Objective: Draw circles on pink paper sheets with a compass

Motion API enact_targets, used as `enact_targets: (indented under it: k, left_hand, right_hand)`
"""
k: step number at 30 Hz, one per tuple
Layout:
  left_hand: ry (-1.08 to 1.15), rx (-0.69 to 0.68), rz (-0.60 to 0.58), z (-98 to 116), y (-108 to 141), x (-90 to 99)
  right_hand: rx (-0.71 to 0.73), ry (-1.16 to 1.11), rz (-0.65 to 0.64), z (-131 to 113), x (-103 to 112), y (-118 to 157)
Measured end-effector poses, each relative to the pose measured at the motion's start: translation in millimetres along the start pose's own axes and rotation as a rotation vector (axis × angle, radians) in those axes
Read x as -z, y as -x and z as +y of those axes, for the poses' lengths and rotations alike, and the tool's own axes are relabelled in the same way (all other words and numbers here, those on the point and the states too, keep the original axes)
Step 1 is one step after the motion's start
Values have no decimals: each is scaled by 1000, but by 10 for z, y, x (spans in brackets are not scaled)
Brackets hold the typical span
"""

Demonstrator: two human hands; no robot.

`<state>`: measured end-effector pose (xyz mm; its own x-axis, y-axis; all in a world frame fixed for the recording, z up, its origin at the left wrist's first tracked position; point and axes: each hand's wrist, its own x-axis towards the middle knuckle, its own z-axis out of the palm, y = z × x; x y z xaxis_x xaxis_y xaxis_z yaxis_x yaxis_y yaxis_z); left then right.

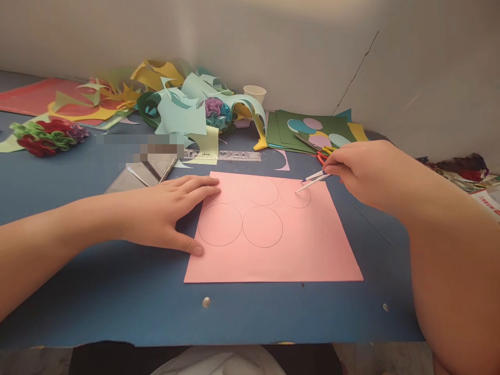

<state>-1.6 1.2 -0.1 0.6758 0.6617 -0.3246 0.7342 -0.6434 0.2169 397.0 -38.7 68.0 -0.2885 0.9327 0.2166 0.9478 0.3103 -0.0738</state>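
A sheet of pink paper [273,263] lies on the blue table, with several pencilled circles drawn on its upper and left parts. My left hand [172,211] rests with spread fingers on the paper's left edge. At the top right, my right hand [361,169] pinches a white drawing compass [312,180]. One leg of the compass reaches inside the upper right circle, its tip touching or just over the paper. My fingers hide the compass head. Just behind them lie scissors [323,154] with red and yellow handles.
Paper scraps [182,115] and a ruffled paper ball [216,113] lie at the back, near a white cup [254,94]. Green sheets [281,130] carry cut ovals. A plastic stencil ruler [242,155] lies beyond the pink sheet. Ruffled paper flowers [49,135] sit left; a thin stick [373,224] lies right.
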Motion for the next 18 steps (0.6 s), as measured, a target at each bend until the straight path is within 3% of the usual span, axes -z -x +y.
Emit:
enact_targets:
  k: [2,4,11,18]
  left_hand:
    - [-1,-3,-1,-4,0,-1]
    - [2,-8,1,-4,1,0]
    - [-25,-15,-2,22,-5,9]
    - [-23,-10,-3,59,-7,27]
  right_hand:
    - [-96,135,-98,-140,33,23]
    - [-98,227,-126,-295,52,41]
    - [35,235,25,-535,-107,-31]
    - [-101,181,108,-517,-214,-161]
